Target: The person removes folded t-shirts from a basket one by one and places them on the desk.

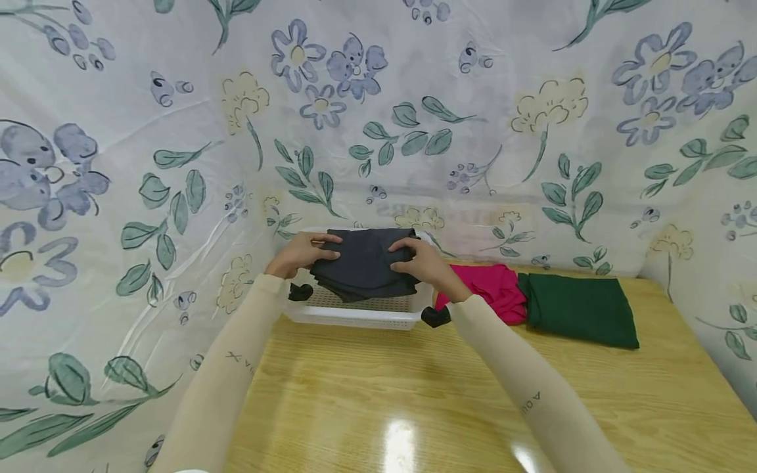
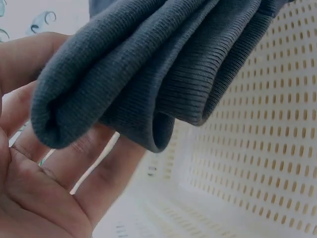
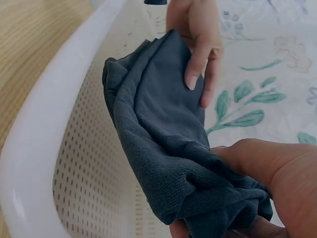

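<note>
A folded dark grey garment [image 1: 368, 259] is held between both hands over a white plastic basket [image 1: 355, 316] with perforated walls. My left hand [image 1: 300, 253] grips its left end, with the thumb and fingers on either side of the layers. At the other end, my right hand [image 1: 421, 261] pinches the cloth between thumb and fingers. Close up in the left wrist view, the garment [image 2: 133, 69] shows several stacked folds with ribbed edges. The right wrist view shows the bundle [image 3: 163, 114] tilted within the basket's walls, its near end bunched.
Right of the basket lies a crumpled pink cloth [image 1: 493, 289], with a neatly folded dark green cloth [image 1: 579, 307] beside it on the wooden table [image 1: 355, 387]. A flower-patterned sheet [image 1: 414, 164] hangs behind and at the sides. Black wrist straps [image 1: 436, 316] sit near the basket's rim.
</note>
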A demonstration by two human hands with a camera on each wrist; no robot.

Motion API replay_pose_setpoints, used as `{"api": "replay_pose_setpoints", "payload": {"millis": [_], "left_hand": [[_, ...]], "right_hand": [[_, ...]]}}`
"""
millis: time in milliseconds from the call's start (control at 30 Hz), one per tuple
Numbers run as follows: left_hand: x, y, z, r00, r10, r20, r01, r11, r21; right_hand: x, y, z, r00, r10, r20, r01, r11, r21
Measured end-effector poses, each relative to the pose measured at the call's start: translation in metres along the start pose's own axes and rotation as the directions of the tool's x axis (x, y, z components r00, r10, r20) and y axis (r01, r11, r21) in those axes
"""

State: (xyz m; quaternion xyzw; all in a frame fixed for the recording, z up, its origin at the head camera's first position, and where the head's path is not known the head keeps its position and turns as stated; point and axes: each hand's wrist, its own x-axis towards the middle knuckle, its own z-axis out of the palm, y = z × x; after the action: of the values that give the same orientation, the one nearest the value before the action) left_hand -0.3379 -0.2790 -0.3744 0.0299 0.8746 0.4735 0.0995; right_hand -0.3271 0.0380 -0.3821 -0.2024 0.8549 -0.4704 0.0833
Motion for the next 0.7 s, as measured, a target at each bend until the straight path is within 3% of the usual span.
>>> {"api": "replay_pose_setpoints", "payload": {"millis": [433,700], "left_hand": [[0.000,0.018,0.014,0.999,0.043,0.001,-0.043,0.995,-0.092],[-0.005,0.036,0.026,0.998,0.056,0.019,-0.052,0.983,-0.174]], "right_hand": [[-0.021,0.012,-0.029,0.999,0.039,-0.026,-0.038,0.999,0.035],[-0.035,0.019,-0.049,0.998,0.055,0.014,-0.056,0.986,0.155]]}}
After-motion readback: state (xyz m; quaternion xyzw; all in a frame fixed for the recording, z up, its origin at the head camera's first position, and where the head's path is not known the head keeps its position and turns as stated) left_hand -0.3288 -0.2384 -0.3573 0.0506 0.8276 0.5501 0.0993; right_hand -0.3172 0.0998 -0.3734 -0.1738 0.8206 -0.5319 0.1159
